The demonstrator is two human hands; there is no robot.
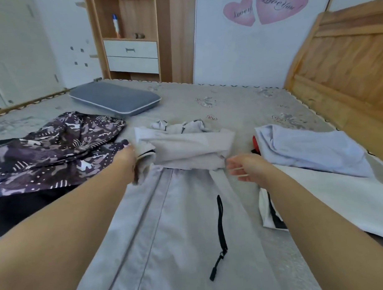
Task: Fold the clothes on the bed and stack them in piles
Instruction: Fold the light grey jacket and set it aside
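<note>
Left hand [130, 156] pinches the grey garment [186, 149] — right hand [243, 167] open beside it; one-sided grip may skew the fold.

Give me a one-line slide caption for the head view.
Left hand grips the grey garment mid-fold on the bed; right hand open beside it.

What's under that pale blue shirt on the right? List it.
Under the pale blue shirt lies a white garment spreading toward the bed edge. A red item and something black peek out at its left side; the rest is covered.
</note>
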